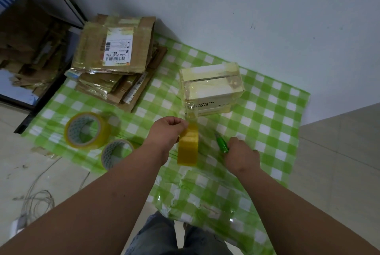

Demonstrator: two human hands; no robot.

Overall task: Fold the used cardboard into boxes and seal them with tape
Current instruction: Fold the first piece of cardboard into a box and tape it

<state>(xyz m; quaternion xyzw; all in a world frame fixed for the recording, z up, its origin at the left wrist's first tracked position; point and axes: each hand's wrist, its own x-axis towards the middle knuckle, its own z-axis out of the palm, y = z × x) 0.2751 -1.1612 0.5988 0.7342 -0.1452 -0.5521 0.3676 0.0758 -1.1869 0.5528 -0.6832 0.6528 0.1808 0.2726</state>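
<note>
A small pale box point(211, 88) wrapped in clear tape stands on the green checked cloth point(267, 115). A strip of tape runs from its near side down to a yellow tape roll point(188, 144). My left hand point(166, 133) grips that roll, held upright on edge. My right hand point(241, 156) holds a green cutter point(221, 144), its tip pointing toward the taut strip. A stack of flattened used cardboard point(115, 61) lies at the cloth's far left.
Two more tape rolls, a large one point(86, 130) and a smaller one point(115, 153), lie on the cloth's left side. More cardboard point(30, 45) is piled by the wall. Loose cables point(37, 197) lie on the tiled floor. A white wall rises behind.
</note>
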